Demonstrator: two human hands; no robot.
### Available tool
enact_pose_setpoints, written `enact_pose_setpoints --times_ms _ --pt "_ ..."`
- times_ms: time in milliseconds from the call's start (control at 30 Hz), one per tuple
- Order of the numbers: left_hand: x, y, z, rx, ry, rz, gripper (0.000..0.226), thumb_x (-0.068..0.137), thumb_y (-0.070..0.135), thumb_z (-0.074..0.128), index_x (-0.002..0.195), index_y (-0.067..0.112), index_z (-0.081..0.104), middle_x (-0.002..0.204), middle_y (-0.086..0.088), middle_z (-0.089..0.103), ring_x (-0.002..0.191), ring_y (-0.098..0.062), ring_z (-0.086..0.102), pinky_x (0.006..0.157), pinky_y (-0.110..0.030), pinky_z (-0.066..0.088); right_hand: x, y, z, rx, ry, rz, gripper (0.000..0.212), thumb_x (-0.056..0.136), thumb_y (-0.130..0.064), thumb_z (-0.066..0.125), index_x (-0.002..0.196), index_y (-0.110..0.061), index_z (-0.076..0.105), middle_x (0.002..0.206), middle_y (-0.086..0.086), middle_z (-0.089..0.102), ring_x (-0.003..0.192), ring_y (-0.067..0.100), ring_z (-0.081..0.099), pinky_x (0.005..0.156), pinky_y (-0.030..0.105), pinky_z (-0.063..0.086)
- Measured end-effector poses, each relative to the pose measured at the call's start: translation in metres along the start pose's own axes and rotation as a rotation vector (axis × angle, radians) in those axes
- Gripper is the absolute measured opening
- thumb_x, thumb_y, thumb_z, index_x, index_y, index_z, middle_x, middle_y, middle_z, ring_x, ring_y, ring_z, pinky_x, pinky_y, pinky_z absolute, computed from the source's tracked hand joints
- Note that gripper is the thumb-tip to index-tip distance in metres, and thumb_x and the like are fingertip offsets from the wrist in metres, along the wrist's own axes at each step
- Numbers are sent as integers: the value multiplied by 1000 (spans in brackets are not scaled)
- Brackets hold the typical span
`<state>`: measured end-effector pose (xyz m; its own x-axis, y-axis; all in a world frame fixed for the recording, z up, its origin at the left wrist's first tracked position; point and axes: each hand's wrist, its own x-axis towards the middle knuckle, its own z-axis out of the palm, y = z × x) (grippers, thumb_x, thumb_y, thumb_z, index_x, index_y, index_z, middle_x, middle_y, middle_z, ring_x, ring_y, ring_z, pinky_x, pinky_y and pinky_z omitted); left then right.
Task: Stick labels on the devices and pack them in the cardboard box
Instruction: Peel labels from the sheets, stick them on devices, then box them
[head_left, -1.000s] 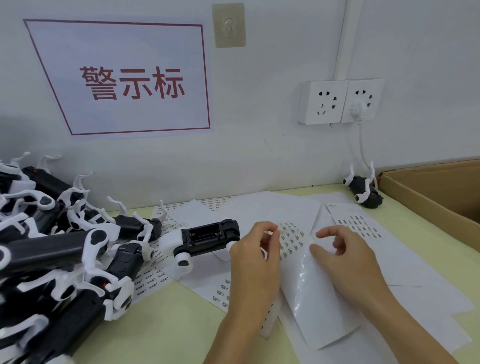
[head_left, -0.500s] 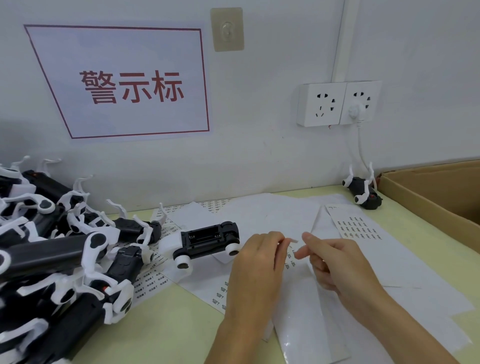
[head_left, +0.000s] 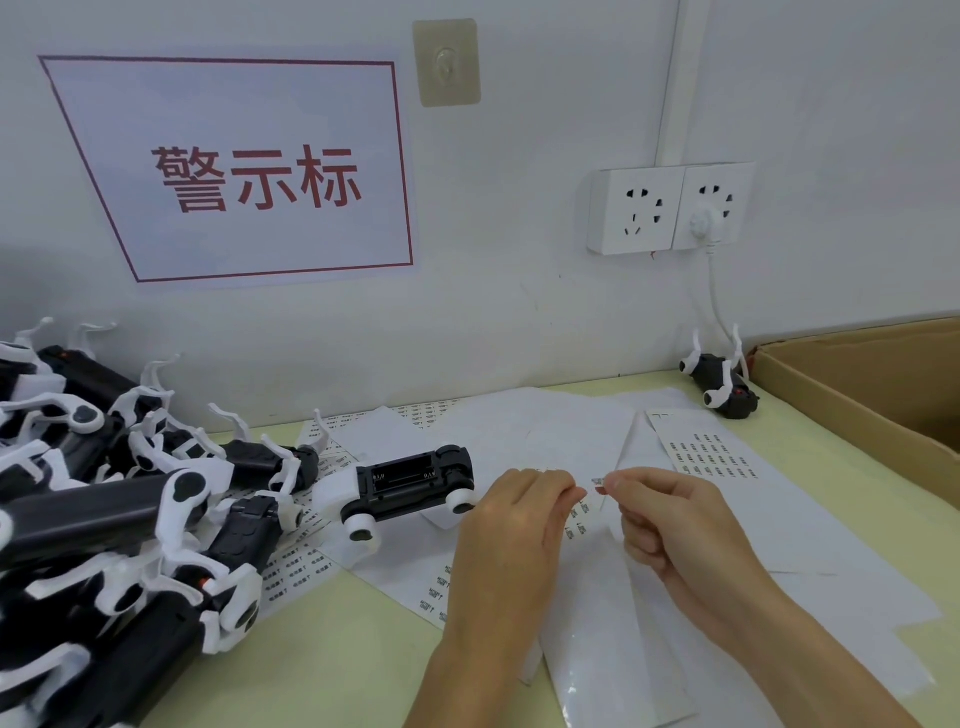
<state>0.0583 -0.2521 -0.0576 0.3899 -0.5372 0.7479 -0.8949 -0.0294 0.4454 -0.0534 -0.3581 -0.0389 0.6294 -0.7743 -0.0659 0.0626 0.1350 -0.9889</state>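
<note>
One device (head_left: 722, 387) is lying at 2 o'clock beside the empty-looking cardboard box (head_left: 852, 395); many are waiting at 9 o'clock. Right hand (head_left: 680, 525) is pinching a label (head_left: 598, 482); left hand (head_left: 514, 525) is curling alongside, grip unclear.

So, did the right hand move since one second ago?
Yes. The right hand has lifted off the label sheet and come closer to the left hand, pinching a small label.

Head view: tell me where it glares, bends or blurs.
Head view: soft glare on the glossy backing sheet; wide-angle bend slants the wall sign; the label pinched by the right hand is too small to read; the left hand is sharp.
</note>
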Motion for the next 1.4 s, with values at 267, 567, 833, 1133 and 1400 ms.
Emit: enact_pose_setpoints --times_ms 267,567,833,1133,1400 --pt "28 12 -31 -62 9 -148 23 93 13 58 112 17 68 98 8 64 87 -2 56 76 -12 43 -1 1 3 -111 67 -137 18 91 -10 68 75 -14 76 54 0 41 46 13 32 44 20 29" --pt "48 -22 -99 361 -339 -409 52 84 31 57 133 43 43 116 21 49 123 -7 42 113 -37 14 -1 4 3 -185 80 -187 17 91 -13 69 77 -18 77 53 -6 48 45 7 40 44 14 35" --pt "37 -43 -91 561 -463 -353 47 91 21 58 130 42 42 111 16 60 108 -12 53 88 -31 22 -2 4 4 -199 89 -188 20 91 -12 69 75 -21 77 55 -6 53 43 7 41 44 13 36" --pt "43 -36 -95 -136 -162 -659 25 83 32 78 89 42 56 88 8 67 56 -10 68 51 -25 56 -2 5 6 -223 99 -181 18 92 -12 68 77 -16 76 52 -11 53 43 1 44 45 11 35" --pt "27 -37 -64 -732 -238 -851 42 91 29 71 118 57 57 92 -2 65 63 -11 64 59 -29 49 -3 3 7 -237 115 -191 20 92 -12 68 75 -18 76 53 -9 53 45 4 43 54 23 35"
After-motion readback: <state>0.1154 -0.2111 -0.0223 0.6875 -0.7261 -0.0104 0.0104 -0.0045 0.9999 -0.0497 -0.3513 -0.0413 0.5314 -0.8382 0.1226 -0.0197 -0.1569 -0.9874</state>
